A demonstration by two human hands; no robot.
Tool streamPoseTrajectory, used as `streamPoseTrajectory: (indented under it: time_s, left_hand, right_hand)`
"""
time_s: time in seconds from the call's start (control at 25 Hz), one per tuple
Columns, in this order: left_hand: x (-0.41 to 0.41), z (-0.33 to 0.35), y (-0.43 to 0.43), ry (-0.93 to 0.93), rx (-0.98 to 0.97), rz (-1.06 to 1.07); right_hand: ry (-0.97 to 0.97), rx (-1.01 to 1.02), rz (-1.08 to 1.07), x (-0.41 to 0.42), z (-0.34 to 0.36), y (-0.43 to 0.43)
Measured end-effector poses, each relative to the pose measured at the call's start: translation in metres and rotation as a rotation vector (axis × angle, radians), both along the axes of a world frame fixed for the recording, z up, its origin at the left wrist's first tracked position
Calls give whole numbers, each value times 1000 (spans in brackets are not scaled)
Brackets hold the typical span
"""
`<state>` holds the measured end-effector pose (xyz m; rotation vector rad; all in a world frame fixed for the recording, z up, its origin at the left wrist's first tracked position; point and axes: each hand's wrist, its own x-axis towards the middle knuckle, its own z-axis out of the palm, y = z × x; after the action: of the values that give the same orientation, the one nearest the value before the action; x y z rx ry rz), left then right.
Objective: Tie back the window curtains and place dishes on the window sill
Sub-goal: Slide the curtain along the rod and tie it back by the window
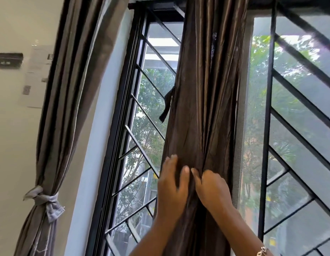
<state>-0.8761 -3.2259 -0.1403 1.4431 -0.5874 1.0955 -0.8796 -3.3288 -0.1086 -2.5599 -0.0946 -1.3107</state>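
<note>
Apparently left hand (171, 183) and right hand (211, 189) tight around glossy, bunched brown curtain (201, 108).

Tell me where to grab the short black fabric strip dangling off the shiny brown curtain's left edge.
Pinch the short black fabric strip at its free lower end, coming from the left: it hangs clear of the shiny brown curtain there, while its top runs behind the folds. The left hand is nearer.
</note>
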Motion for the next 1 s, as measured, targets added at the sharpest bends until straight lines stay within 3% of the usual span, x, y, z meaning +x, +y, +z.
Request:
streamPoseTrajectory:
  time_s: [0.28, 0.48, 0.64, 0.84, 1.0]
  left_hand:
    - [58, 119, 30, 167, -9, 180]
    - [71, 182, 34, 211, -140, -158]
    - [66, 199, 33, 112, -247, -498]
    - [47, 214, 30, 263, -253, -685]
    - [31, 209, 14, 237, -122, -746]
  right_hand:
    - [49, -33, -45, -1, -3, -3]
    - [109, -48, -105, -1, 2, -1]
    - [126, -50, -108, -1, 6, -3]
    - [118, -68, -142, 12, 4, -4]
    - [171, -127, -156, 24, 8, 1]
